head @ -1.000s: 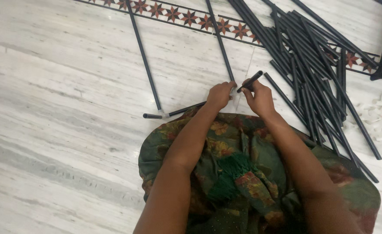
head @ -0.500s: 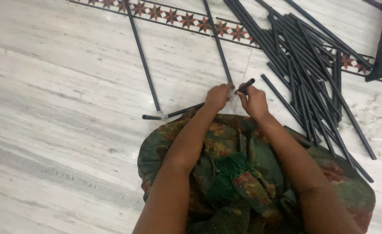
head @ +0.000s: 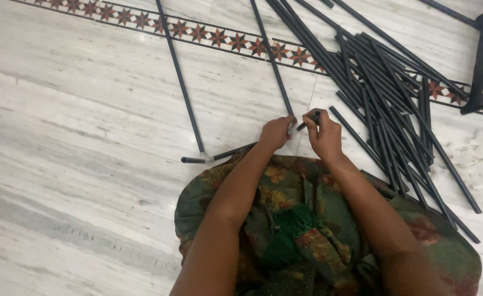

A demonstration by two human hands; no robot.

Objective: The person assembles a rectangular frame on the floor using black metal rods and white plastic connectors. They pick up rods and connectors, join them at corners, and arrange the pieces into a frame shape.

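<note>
Both hands (head: pixel 300 134) grip a short black rod (head: pixel 309 120) between them.

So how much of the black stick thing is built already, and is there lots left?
Built so far: two long black rods on the marble floor seem to meet a cross rod near the knees. In hand: the left hand and right hand grip a short rod end at one junction. Left: a big loose pile of rods beside the right arm, so most remains.
</note>
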